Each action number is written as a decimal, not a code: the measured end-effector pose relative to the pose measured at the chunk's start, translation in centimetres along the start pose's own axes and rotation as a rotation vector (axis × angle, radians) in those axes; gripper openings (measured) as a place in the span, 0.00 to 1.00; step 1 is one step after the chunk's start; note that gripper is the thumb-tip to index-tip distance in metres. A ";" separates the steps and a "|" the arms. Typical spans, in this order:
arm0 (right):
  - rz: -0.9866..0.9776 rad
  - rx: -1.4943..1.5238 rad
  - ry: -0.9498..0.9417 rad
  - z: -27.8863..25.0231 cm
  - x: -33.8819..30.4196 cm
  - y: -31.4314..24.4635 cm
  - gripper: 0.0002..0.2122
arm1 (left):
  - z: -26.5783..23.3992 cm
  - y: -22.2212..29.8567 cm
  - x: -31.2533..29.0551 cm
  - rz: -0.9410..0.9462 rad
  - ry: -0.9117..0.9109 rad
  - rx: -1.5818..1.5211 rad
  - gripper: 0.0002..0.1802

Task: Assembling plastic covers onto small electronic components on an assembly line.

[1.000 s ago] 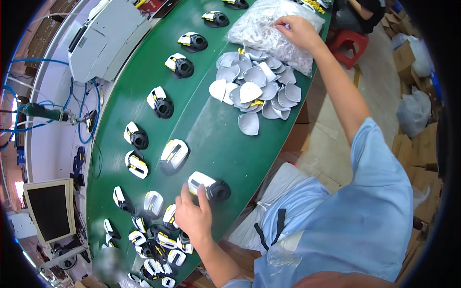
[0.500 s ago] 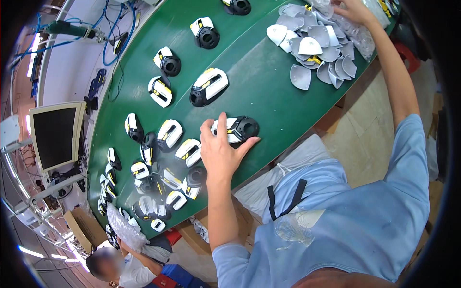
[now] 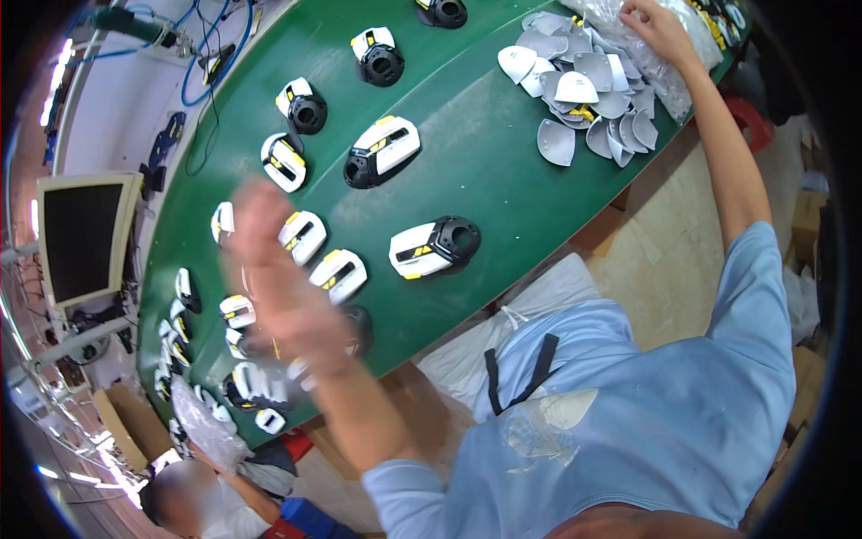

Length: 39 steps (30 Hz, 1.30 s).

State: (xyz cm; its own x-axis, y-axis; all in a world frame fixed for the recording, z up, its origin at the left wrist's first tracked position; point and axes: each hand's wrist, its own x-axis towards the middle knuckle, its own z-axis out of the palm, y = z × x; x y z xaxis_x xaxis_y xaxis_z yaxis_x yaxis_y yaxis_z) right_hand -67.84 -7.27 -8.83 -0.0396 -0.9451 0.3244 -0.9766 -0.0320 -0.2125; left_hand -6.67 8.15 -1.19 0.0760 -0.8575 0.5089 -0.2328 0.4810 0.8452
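My left hand [image 3: 283, 278] is smeared by motion above the white, black and yellow plastic assemblies at the table's left; its fingers cannot be made out. Apart from it, one such assembly [image 3: 435, 247] lies near the front edge, its black end with a round hole facing right. Another assembly [image 3: 383, 151] rests farther back. At the far right, my right hand [image 3: 660, 29] is at a clear plastic bag [image 3: 675, 85], fingers curled; whatever they may hold is hidden. Beside the bag is a heap of curved grey and white shells [image 3: 593, 72], with small yellow pieces among them.
The green table [image 3: 503, 171] curves across the view. More assemblies [image 3: 301, 110] stand along its far side. A monitor [image 3: 85, 238] and a hanging green tool [image 3: 135, 25] are at the left. A co-worker [image 3: 193, 499] sits at the lower left by another plastic bag [image 3: 202, 418].
My left hand has left the assembly near the front edge and swung left over the others. That assembly stays on the table. My right hand remains at the bag.
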 end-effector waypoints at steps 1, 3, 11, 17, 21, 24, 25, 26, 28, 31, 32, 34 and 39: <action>-0.034 0.007 0.009 0.9 -0.3 4.3 0.15 | 2.6 2.0 1.1 -0.016 0.021 -0.035 0.64; -0.104 0.061 0.015 1.3 0.9 7.7 0.19 | -15.1 4.5 9.4 0.174 0.289 0.746 0.65; 0.012 -0.085 0.023 -1.5 -0.3 10.0 0.17 | -15.5 11.2 2.2 -0.021 0.816 1.514 0.66; -0.177 -0.027 0.059 1.5 1.2 0.8 0.15 | -18.7 16.2 2.1 -0.082 0.943 1.721 0.65; -0.180 0.009 0.180 1.1 -3.0 8.6 0.17 | -17.1 17.7 -1.2 -0.244 1.323 1.808 0.65; -0.144 -0.016 0.103 1.6 -0.4 7.8 0.17 | -13.9 17.3 -2.3 -0.415 1.454 1.852 0.65; -0.040 -0.041 0.097 2.0 -2.4 6.2 0.17 | -14.3 18.6 -2.4 -0.440 1.398 1.908 0.65; -0.031 0.023 0.061 1.1 -1.7 4.7 0.15 | -15.2 19.9 -2.7 -0.454 1.327 1.968 0.64; -0.013 -0.027 -0.012 -0.7 0.4 1.6 0.14 | -17.0 20.4 -0.7 -0.441 1.222 2.035 0.64; -0.152 0.115 0.096 0.4 1.7 3.7 0.12 | -17.1 19.3 2.3 -0.455 1.171 2.068 0.64; -0.117 0.144 0.098 0.4 1.5 3.5 0.11 | -16.5 19.5 2.8 -0.476 1.174 2.084 0.64; -0.122 0.141 0.153 0.8 0.1 4.5 0.11 | -14.9 19.4 3.0 -0.547 1.207 2.097 0.64; 0.003 0.149 0.195 0.8 -1.2 3.7 0.10 | -13.7 19.9 2.6 -0.712 1.260 2.168 0.63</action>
State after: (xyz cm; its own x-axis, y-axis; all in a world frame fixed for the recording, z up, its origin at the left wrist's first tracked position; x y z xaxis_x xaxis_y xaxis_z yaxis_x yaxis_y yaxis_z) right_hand -71.21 -6.54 -10.71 -0.0968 -0.8650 0.4924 -0.9349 -0.0906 -0.3431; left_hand 2.17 17.96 19.17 0.5393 0.0496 0.8406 -0.0058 -0.9980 0.0626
